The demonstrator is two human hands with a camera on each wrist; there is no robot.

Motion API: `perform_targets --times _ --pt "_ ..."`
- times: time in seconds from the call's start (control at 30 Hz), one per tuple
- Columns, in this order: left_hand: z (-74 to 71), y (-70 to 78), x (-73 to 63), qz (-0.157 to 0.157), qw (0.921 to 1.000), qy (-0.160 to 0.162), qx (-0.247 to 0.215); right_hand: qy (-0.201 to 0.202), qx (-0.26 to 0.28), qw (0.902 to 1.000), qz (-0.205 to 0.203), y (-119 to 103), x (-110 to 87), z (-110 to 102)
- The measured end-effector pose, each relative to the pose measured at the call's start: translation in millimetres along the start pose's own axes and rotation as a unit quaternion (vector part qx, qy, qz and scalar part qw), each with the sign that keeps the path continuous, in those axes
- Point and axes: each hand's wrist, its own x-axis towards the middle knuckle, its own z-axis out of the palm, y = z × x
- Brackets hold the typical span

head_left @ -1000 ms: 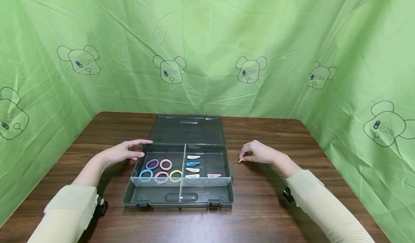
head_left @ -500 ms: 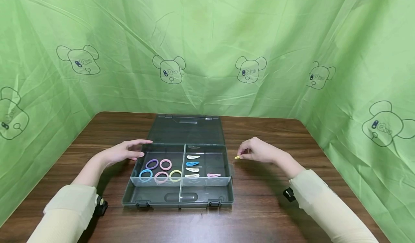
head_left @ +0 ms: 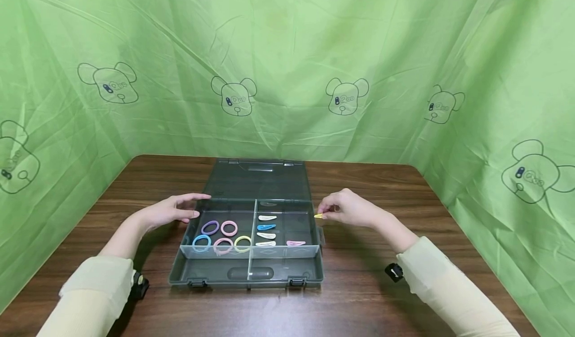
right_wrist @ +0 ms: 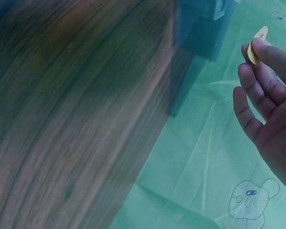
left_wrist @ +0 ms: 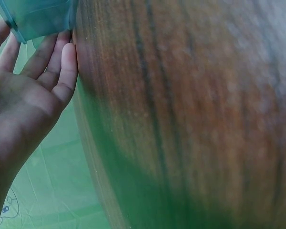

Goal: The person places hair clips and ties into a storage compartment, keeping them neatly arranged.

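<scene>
My right hand pinches a small yellow hair clip in its fingers, just above the right wall of the open grey organiser box, near the compartment where other clips lie. My left hand, fingers straight and relaxed, rests against the box's left wall, likely to steady it on the bench.

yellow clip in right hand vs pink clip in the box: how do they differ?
Colour: the yellow clip is yellow, the pink clip pink. Support: the yellow clip is pinched in the right hand and held in the air at the box's right edge; the pink clip lies flat in the right compartment, untouched. Place: yellow sits farther back, pink near the front divider. Both look like small snap clips of similar shape.
</scene>
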Motion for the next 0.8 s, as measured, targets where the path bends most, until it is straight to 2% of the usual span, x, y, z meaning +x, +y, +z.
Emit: perform_targets --times 0.17,0.43,0.6,0.8 --pt "0.1 -0.9 0.9 0.004 1.0000 -0.003 -0.002 0.016 0.002 0.9999 -0.003 -9.6 8.8 1.7" --pt "0.1 -2.7 1.2 0.010 0.9998 -0.007 -0.016 0.006 0.018 0.9998 -0.009 -17.6 24.2 10.5" --pt "0.2 -2.0 1.1 0.007 0.9999 -0.004 -0.014 -0.009 0.017 0.9998 -0.006 -19.5 34.4 19.3" --pt "0.4 -1.2 1.4 0.002 1.0000 -0.001 -0.008 -0.048 0.023 0.9984 0.021 -17.9 44.2 30.2"
